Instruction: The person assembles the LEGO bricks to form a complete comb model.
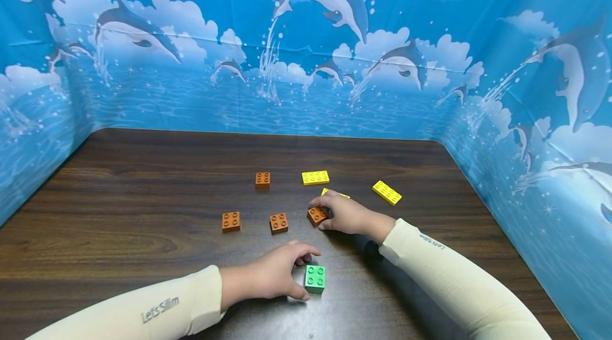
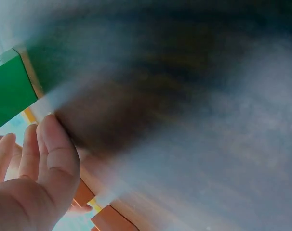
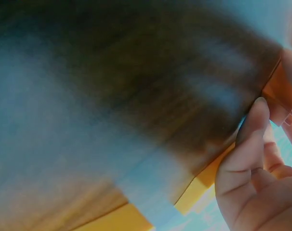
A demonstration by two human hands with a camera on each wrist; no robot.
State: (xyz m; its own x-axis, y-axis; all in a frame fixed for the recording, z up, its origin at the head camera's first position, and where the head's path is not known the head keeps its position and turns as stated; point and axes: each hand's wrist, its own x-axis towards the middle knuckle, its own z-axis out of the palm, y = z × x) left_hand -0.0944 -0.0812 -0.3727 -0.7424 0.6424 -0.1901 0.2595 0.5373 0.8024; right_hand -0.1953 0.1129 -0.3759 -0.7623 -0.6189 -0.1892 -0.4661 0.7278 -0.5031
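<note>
On the table, my right hand (image 1: 345, 213) pinches an orange-brown toy brick (image 1: 316, 216) between thumb and fingers. The right wrist view catches part of that orange brick (image 3: 279, 96) beside the thumb (image 3: 252, 127). My left hand (image 1: 274, 271) lies just left of a green toy brick (image 1: 315, 279), thumb and fingers spread about it. A gap shows between the thumb and the green brick (image 2: 11, 91) in the left wrist view. Partly hidden behind the right hand is a yellow brick (image 1: 326, 191).
More orange-brown bricks stand left of the right hand: one at the back (image 1: 262, 180), one at left (image 1: 231, 221), and one in the middle (image 1: 279, 223). Two yellow eight-stud bricks lie farther back, a straight one (image 1: 315, 178) and an angled one (image 1: 387, 192). A dolphin-print curtain (image 1: 191, 95) surrounds the dark wooden table (image 1: 119, 196).
</note>
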